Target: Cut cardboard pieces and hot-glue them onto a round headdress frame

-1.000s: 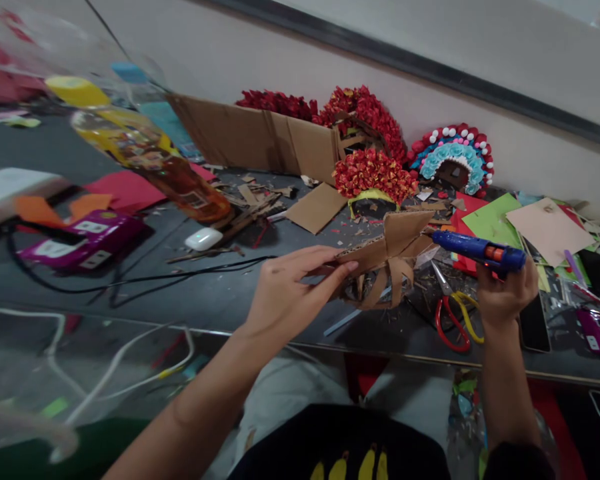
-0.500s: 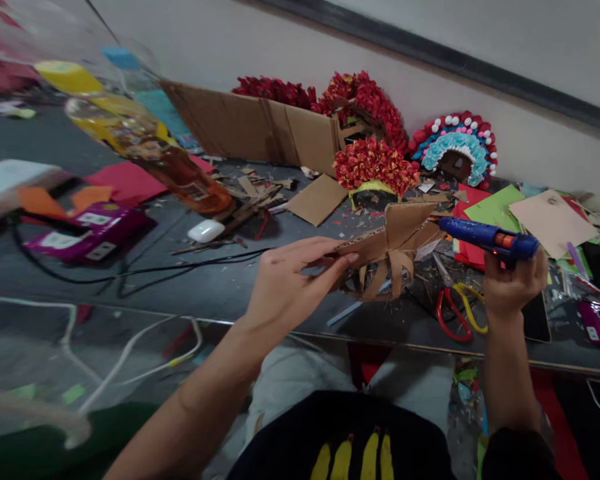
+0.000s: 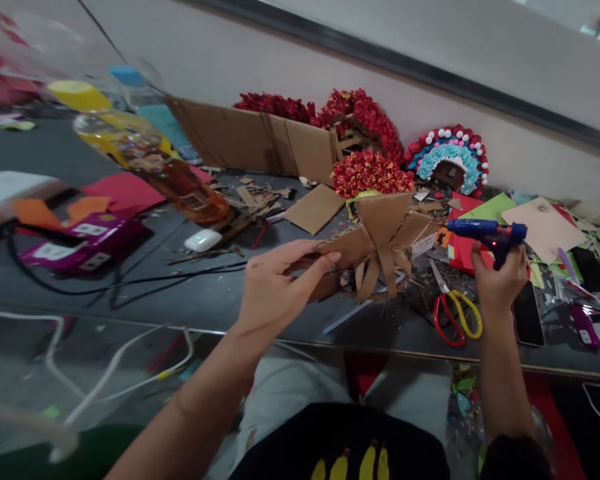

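Note:
Between thumb and fingers, my left hand [image 3: 285,280] pinches the left end of a cardboard frame [image 3: 385,220], made of flat panels with curved strips below, held above the table's front part. My right hand [image 3: 503,277] is wrapped round the handle of a blue glue gun [image 3: 485,231]. The gun's nozzle points left toward the frame's right side, with a small gap between them. Under and between the hands, scissors [image 3: 455,310] with red and yellow handles lie on the table. A dark phone [image 3: 529,313] rests below my right hand.
A tilted-looking drink bottle [image 3: 155,167], a purple power strip [image 3: 87,240] and a white earbud case [image 3: 203,240] occupy the left. Behind stand a cardboard sheet [image 3: 260,137], red flowered pieces [image 3: 373,173] and a blue-red headdress [image 3: 450,157]. Coloured paper [image 3: 545,227] and scraps cover the right.
The glue gun has drawn back from the cardboard frame, opening a gap at its right side. The frame has turned so its front panels show more. My left hand keeps its pinch.

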The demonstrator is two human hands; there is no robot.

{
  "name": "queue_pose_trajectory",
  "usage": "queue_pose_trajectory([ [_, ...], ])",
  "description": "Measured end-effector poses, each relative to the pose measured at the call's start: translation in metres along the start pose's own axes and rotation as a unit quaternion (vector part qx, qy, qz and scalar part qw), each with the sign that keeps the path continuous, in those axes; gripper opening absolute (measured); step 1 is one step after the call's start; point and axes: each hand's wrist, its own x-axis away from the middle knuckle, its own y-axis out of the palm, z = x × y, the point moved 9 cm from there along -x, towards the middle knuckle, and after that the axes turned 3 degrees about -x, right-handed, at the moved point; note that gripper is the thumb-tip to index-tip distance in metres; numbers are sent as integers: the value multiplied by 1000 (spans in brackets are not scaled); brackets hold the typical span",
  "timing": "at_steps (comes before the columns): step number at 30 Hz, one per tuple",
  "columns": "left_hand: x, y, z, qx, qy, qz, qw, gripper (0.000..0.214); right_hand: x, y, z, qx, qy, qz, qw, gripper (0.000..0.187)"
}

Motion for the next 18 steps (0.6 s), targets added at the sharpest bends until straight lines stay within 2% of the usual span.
queue_pose_trajectory([
  [3, -3, 4, -14, 14, -13, -1, 1000, 19, 0, 35, 33, -19, 84, -97, 992, 61],
  [7, -10, 10, -29, -5, -4, -7, 1000, 24, 8, 73, 72, -26, 164, -200, 966, 47],
  [10, -14, 18, -41, -3, -11, -23, 1000, 25, 13, 91, 84, -5, 168, -246, 955, 42],
  [15, -20, 31, -63, 11, -40, -43, 998, 35, 16, 101, 81, -4, 138, -273, 952, 40],
  [18, -22, 39, -73, 24, -48, -71, 996, 39, 10, 89, 66, 7, 113, -238, 965, 35],
])
